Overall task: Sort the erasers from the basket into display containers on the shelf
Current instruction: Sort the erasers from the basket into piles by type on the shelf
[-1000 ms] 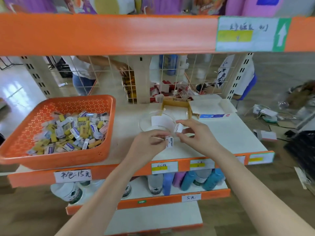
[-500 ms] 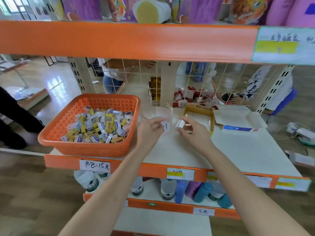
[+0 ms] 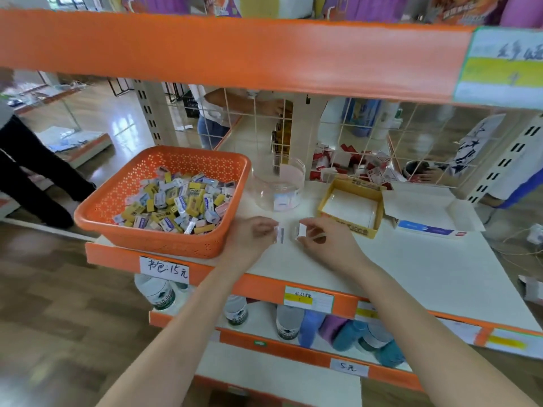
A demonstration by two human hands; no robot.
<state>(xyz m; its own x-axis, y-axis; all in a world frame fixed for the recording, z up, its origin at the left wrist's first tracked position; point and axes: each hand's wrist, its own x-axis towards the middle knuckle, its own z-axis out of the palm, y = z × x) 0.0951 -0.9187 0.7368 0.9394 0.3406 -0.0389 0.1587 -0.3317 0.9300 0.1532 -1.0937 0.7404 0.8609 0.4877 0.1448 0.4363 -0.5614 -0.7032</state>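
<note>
White, with a blue printed band, a small eraser (image 3: 280, 235) was pinched between the thumb and fingertips of the left hand (image 3: 252, 237). A second white eraser (image 3: 301, 230) was clamped in the same way by the right hand (image 3: 327, 245). Both were held just above the shelf (image 3: 411, 268), near its front edge. Such pieces were judged to be light, firm and a little slippery in their film wrap, so they were best taken by the narrow sides. At twelve o'clock from the hands a clear round container (image 3: 264, 183) was seen, with a few pieces inside. At ten o'clock stood the orange basket (image 3: 152, 240), heaped with mixed erasers (image 3: 176, 204). At two o'clock a yellow cardboard box (image 3: 349, 229) was placed.
</note>
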